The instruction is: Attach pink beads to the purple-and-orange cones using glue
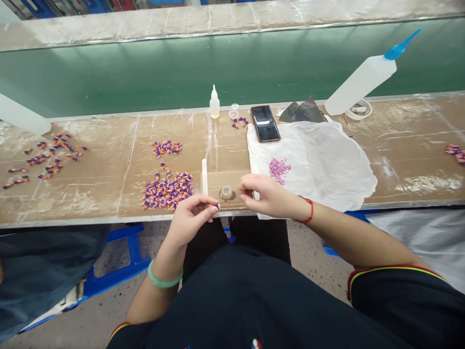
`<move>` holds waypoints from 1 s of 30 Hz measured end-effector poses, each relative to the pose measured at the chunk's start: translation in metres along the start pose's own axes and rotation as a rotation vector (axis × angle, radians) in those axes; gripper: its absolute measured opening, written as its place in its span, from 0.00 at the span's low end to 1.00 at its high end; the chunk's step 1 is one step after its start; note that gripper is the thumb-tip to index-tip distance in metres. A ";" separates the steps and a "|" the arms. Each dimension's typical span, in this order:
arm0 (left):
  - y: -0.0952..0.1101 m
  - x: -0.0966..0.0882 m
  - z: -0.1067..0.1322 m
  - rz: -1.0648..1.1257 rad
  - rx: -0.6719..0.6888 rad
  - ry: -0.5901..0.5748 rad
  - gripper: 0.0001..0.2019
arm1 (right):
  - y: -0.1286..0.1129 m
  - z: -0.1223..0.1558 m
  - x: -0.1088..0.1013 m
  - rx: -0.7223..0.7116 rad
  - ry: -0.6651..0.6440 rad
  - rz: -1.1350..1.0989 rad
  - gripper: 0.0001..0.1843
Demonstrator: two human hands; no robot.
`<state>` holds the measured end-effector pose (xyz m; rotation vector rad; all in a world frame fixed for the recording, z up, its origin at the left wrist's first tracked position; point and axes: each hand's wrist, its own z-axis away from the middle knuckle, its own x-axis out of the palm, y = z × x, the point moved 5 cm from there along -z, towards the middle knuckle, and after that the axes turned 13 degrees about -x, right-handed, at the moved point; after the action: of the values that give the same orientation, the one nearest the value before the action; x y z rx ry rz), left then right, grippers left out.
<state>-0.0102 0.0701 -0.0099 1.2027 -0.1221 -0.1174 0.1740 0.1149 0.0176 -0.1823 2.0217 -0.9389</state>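
Note:
Near the table's front edge, my left hand (194, 216) pinches a small purple-and-orange piece (217, 206) between thumb and fingers. To its right, my right hand (264, 195) has its thumb and fingertips pressed together; whatever they hold is too small to make out. Between the hands a small round clear dish (225, 193) rests on a piece of cardboard (238, 178). A pile of similar purple-and-orange pieces (169, 191) lies left of my left hand. Tiny pink beads (279, 169) are spread on a white cloth (319, 160) just beyond my right hand.
A white strip (205, 177) lies by the cardboard. Farther back stand a small dropper bottle (214, 103), a phone (266, 124), a tape roll (359, 110) and a large tilted white bottle (361, 82). More pieces (54, 155) lie at the left, beside a seated person's dark clothing (47, 276).

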 end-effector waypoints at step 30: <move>-0.025 -0.014 -0.001 0.215 -0.110 0.072 0.15 | 0.012 -0.036 0.009 0.022 -0.281 0.359 0.08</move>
<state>-0.0248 0.0646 -0.0336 1.0760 -0.1792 0.1063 0.1430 0.1392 0.0155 0.0585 1.7106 -0.6669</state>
